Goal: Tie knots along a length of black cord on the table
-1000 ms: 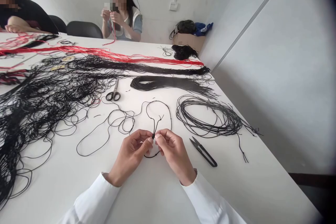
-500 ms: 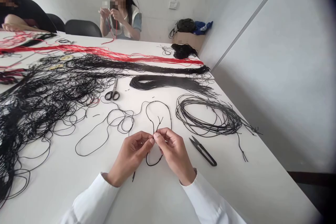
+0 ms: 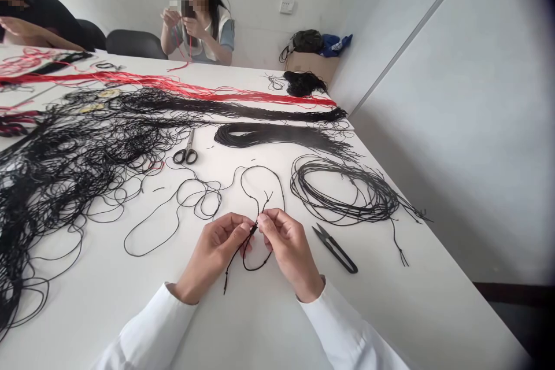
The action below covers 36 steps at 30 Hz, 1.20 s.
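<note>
Just above the white table, my left hand (image 3: 219,244) and my right hand (image 3: 285,243) are side by side, each pinching a thin black cord (image 3: 262,169). Between the fingertips a small dark knotted part of the cord shows. The cord forms one loop beyond the hands and a smaller one below them, with loose ends hanging below my left hand and forked ends above. Right of my right hand lie black thread snips (image 3: 336,249). Scissors (image 3: 186,153) with black handles lie farther back, to the left.
A tangled mass of black cord (image 3: 65,156) covers the table's left side. Coiled black cord (image 3: 347,193) lies at right. A black bundle (image 3: 277,134) and red cords (image 3: 243,95) stretch across the back. Two people sit opposite, one holding red cord.
My fingertips have moved slightly apart, and the dark knotted part now shows between them. The cord's lower ends have shifted. Across the table, a person's hand has moved outward with red cord.
</note>
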Available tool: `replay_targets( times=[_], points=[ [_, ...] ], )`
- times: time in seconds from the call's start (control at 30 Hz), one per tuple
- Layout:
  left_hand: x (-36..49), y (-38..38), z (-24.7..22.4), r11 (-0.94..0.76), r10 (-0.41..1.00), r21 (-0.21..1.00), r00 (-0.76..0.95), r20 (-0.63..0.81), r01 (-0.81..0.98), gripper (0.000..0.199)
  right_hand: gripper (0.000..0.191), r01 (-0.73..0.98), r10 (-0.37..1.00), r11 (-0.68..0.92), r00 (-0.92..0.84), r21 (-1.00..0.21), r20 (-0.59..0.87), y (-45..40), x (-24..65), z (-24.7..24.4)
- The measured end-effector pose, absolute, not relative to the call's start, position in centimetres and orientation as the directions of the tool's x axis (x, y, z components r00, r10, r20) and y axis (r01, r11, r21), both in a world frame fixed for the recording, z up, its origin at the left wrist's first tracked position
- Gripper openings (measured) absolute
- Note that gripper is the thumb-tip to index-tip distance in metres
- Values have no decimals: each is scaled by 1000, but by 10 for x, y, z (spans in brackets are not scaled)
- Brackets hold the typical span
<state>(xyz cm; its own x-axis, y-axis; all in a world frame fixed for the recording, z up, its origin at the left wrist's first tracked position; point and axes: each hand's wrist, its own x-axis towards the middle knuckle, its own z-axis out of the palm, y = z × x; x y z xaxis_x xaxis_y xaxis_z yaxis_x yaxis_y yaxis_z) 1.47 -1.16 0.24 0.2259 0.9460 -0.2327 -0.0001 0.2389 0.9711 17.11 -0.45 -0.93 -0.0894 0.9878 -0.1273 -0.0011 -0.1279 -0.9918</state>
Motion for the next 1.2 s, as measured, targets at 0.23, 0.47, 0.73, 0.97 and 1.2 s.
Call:
replay_targets(
  times=[0.23, 0.47, 0.73, 0.97, 1.2],
  points=[
    [15, -10, -3, 256, 958, 965, 151, -245, -62, 25, 26, 32, 977, -169, -130, -985, -172, -4, 170, -6],
    [15, -9, -2, 268, 953, 955, 178, -245, -124, 23, 22, -3, 962, -163, -221, -987, -158, -7, 168, 0],
    [15, -10, 0, 263, 948, 960, 213, -238, -100, 23, 25, 23, 952, -177, -251, -984, -177, -7, 172, -1],
    [15, -9, 2, 268, 945, 962, 212, -251, -56, 24, 25, 71, 940, -168, -290, -983, -181, -7, 174, 2],
    [14, -6, -6, 224, 940, 974, 256, -223, 26, 29, 22, 114, 942, -141, -291, -983, -169, -6, 173, 0]
  ],
)
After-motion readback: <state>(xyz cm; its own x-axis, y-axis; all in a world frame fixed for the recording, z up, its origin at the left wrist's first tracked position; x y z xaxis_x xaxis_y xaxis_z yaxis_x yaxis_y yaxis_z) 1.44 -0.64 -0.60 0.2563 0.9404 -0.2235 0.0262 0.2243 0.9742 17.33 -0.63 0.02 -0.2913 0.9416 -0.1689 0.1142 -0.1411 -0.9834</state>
